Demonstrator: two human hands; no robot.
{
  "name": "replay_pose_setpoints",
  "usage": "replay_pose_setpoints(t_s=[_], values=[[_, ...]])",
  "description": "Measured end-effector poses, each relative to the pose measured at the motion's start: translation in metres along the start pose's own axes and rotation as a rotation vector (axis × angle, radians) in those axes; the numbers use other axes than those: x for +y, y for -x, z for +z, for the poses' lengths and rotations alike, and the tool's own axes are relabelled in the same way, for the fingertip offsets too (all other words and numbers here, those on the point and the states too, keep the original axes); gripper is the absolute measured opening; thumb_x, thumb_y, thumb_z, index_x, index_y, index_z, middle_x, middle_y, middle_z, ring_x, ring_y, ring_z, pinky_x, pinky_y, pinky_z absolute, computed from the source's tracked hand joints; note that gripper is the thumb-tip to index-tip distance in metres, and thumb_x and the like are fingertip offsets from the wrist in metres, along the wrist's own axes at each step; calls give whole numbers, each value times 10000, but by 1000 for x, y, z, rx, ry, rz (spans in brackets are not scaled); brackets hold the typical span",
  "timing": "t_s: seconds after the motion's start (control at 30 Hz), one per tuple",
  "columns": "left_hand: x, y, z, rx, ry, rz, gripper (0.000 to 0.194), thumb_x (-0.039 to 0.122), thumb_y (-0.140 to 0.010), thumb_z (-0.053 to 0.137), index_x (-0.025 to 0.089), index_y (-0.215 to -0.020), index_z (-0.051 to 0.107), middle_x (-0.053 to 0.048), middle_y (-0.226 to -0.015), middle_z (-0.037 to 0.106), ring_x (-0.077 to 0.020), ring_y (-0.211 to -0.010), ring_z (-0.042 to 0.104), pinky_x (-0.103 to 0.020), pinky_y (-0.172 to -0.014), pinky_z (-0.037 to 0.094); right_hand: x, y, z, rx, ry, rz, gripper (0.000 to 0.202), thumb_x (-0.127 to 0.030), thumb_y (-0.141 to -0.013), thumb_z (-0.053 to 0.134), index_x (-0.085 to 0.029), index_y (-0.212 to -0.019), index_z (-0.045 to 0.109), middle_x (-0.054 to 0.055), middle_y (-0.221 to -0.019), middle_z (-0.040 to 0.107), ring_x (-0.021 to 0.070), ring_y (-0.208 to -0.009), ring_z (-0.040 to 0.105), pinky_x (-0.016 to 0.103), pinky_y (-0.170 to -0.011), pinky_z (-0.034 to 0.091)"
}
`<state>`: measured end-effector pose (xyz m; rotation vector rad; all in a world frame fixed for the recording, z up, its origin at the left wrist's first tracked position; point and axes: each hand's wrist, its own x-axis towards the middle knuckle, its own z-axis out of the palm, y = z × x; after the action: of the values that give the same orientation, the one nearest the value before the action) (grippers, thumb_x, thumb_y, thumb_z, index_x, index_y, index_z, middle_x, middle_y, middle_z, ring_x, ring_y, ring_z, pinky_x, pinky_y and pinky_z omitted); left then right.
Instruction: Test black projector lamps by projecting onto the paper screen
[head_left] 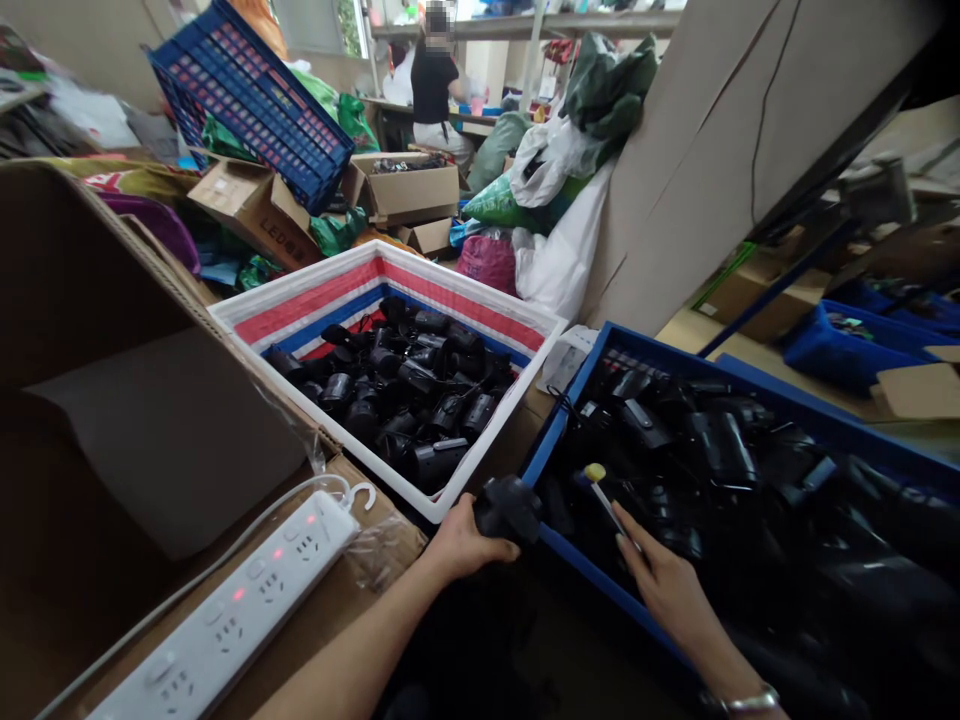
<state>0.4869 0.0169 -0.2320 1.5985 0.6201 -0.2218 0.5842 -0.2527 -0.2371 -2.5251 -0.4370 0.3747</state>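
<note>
My left hand [463,542] is closed round a black plastic device [510,508], held in front of the near corner of the white crate. My right hand [664,580] grips a thin light-coloured stick with a yellow tip [604,497] over the blue crate. What kind of tool the stick is, I cannot make out. Many similar black devices lie piled in the white crate [491,455], which has a red, white and blue striped lining. More black plastic pieces, some glossy, fill the blue crate [574,560] on the right.
A white power strip [247,600] with red lights rests on cardboard at the lower left, beside a large open carton [90,330]. Behind stand a tilted blue basket [255,100], cartons [416,195] and stuffed bags [559,240]. A person [433,95] sits at a far bench.
</note>
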Motion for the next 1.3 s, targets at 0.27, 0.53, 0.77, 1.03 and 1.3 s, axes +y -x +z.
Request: replay_pose_setpoints(t_s=[0.27,0.53,0.77,1.03,1.3], values=[[9,38,-14,-330,676,-161,533,541,-582,618,152,-945,584,-63,-870,644,-204,-805,624,-388,-786,514,21,-37,38,12,102,-16,433,-323,-822,425,-95,-1117,646,163,-1070,680,333,-955,641,450,-851,490],[20,54,-27,-339,763,-115,716,670,-551,553,91,-962,645,-133,-928,691,-259,-863,657,-413,-856,497,5,-44,37,174,5,-119,340,-298,-783,503,-59,-960,668,213,-1002,663,337,-951,615,488,-891,474],[42,60,-1,171,378,85,622,272,-448,795,186,-1009,539,-86,-995,662,-338,-1015,579,-445,-911,454,-144,24,6,490,-173,-931,563,-411,-882,513,-263,-1390,321,109,-1349,389,303,-1193,434,452,-941,444],[27,77,5,598,-428,584,684,440,-619,717,147,-1191,483,-209,-1194,569,-409,-1135,508,-566,-1008,343,-149,20,21,525,-160,-951,656,-532,-897,426,-224,-1442,230,153,-1454,241,371,-1262,329,581,-959,356],[12,88,14,698,-708,913,673,204,-677,617,187,-1284,329,-187,-1185,575,-358,-1110,546,-493,-921,433,-138,14,-12,145,-655,-692,532,-621,-890,346,-287,-1267,519,73,-1410,412,306,-1282,376,484,-1036,321]])
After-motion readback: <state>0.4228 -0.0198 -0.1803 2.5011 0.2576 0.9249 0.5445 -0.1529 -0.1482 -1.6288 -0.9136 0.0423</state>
